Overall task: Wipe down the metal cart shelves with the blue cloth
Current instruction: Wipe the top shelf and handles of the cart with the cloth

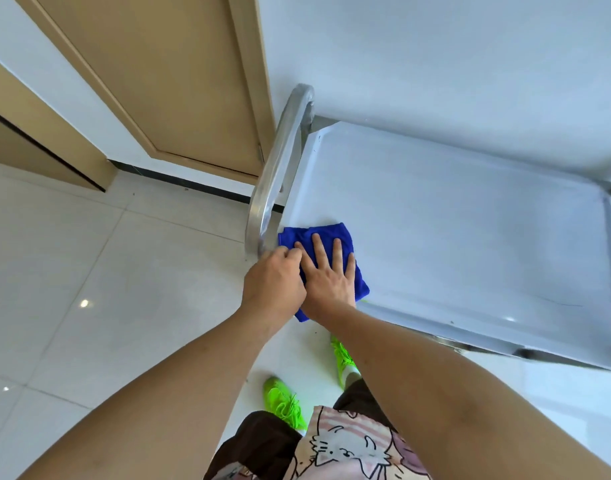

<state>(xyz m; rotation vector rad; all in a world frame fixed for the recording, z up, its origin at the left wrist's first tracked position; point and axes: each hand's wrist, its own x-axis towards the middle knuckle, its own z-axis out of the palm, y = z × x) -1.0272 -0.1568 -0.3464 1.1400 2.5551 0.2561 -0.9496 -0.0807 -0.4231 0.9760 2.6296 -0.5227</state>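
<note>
I have the blue cloth [323, 268] folded on the near left corner of the cart's top shelf [453, 230], beside the tubular handle [280, 161]; it looks soft and light, likely to bunch unless pressed flat. My right hand [328, 278] lies on it with fingers [318, 249] spread, while my left hand [274, 284] pinches its left edge on the smooth, slick-looking metal.

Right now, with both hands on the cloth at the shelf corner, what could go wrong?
The blue cloth overhangs the top shelf's near edge, so a pull could drag it off. The left hand works close to the handle rail and may knock it. The right hand lies flat; pushing hard might roll the cart.
</note>
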